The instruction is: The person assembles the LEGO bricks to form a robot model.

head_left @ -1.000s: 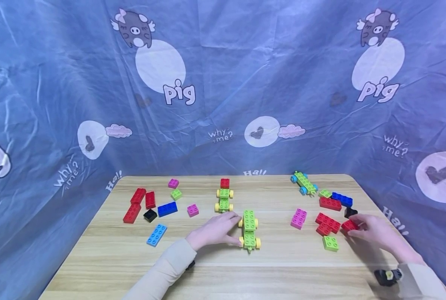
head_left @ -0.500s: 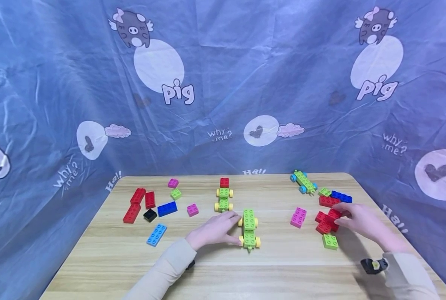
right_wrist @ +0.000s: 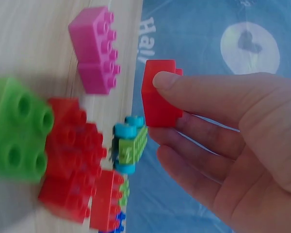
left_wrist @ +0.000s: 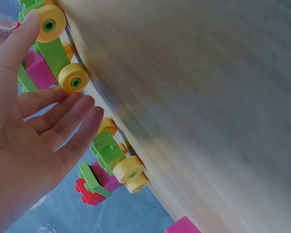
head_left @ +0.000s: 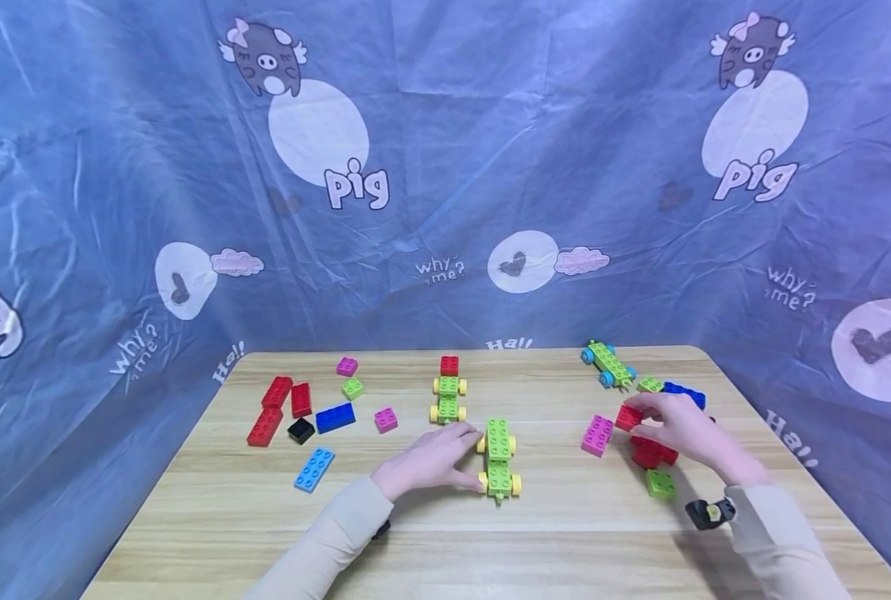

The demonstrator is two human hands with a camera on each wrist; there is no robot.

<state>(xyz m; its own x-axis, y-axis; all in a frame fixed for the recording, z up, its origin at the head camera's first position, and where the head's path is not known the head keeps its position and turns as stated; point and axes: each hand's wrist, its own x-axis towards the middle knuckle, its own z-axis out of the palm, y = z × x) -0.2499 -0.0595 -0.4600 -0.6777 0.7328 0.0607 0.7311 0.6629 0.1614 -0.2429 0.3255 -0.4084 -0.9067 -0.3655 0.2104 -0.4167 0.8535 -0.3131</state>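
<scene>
My left hand (head_left: 432, 460) rests beside a green toy car with yellow wheels (head_left: 498, 446) near the middle of the table. Its thumb and index finger touch the wheels on the car's left side, and the other fingers are extended, as the left wrist view shows. In the left wrist view a pink brick (left_wrist: 39, 69) sits in the car's body. My right hand (head_left: 687, 429) pinches a red brick (right_wrist: 157, 104) between thumb and fingers, lifted above the table. Below that hand are joined or clustered red bricks (right_wrist: 68, 155) and a light-green brick (head_left: 660, 483).
A second green car with yellow wheels (head_left: 448, 400) stands behind, a red brick (head_left: 449, 365) at its far end. A blue-wheeled green car (head_left: 608, 364) is at the back right. A pink brick (head_left: 598, 436) lies left of the right hand. Several loose bricks, including a light-blue one (head_left: 314, 469), lie on the left.
My right hand has picked up the red brick from the right side and carried it left over the red cluster, toward the pink brick. The left hand has stayed at the car.
</scene>
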